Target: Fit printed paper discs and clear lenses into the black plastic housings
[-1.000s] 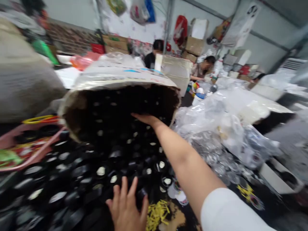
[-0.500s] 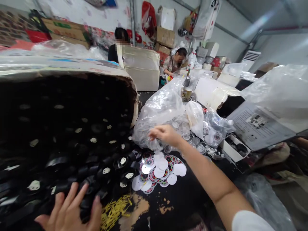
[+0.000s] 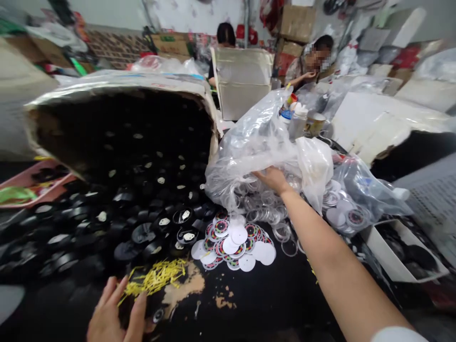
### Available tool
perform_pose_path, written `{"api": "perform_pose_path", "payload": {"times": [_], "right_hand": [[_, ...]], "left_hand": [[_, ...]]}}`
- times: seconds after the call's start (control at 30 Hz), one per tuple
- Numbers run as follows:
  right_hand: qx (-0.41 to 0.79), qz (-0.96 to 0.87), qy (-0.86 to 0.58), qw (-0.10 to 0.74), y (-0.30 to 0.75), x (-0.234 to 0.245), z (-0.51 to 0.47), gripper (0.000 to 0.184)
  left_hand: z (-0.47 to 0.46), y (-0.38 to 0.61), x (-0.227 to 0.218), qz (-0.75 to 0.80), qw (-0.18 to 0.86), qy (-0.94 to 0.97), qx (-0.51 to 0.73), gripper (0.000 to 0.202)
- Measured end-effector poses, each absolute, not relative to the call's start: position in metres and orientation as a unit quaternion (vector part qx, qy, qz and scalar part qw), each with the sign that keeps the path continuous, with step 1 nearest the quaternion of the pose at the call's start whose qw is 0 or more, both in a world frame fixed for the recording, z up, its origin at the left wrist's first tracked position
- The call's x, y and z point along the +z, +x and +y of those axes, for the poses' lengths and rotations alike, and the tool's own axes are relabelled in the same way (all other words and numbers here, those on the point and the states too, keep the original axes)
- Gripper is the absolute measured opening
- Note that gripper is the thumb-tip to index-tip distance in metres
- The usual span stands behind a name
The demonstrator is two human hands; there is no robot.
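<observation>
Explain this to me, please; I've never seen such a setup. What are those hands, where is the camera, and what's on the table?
There is no machine: a person works bare-handed. One camera, worn on that person's head, looks forward and down, so you see roughly what they see.

The left hand, fingers spread, is beside a pile of thin yellow pieces; nothing visible is gripped in it. The right hand is at a clear plastic bag, by clear round pieces. Whether it grips anything, I can't tell.

On the dark table lie printed and white discs, plus black round parts in and before a large box.
</observation>
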State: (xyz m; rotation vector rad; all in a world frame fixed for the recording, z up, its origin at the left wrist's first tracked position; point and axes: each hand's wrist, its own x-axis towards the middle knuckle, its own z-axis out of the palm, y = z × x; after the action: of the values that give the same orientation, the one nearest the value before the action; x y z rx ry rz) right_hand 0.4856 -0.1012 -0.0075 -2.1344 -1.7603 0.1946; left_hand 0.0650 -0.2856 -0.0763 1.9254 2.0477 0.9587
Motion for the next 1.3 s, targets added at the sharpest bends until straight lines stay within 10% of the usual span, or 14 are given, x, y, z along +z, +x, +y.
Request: {"api": "perform_pose_path", "payload": {"times": [0.6,0.9,1.13,1.3], "right_hand": [[0.093,-0.722,-0.668,0.155,0.483,-0.006,-0.114,0.057],[0.068,-0.709,-0.638,0.294,0.453,0.021,-0.179,0.034],[0.169,-0.802,-0.521,0.240,0.396,-0.003,-0.250,0.018],[0.146,-0.756,-0.586,0.253,0.371,-0.029,-0.236,0.042]], "left_hand": [[-0.284,0.087,-0.089,0.639,-0.060,0.682,0.351,0.047],[-0.216,0.192,-0.032,0.543,0.112,0.780,0.291,0.032],[-0.153,0.247,-0.016,0.503,0.161,0.805,0.269,0.013],[-0.119,0.267,0.008,0.449,0.228,0.811,0.297,0.020]]}}
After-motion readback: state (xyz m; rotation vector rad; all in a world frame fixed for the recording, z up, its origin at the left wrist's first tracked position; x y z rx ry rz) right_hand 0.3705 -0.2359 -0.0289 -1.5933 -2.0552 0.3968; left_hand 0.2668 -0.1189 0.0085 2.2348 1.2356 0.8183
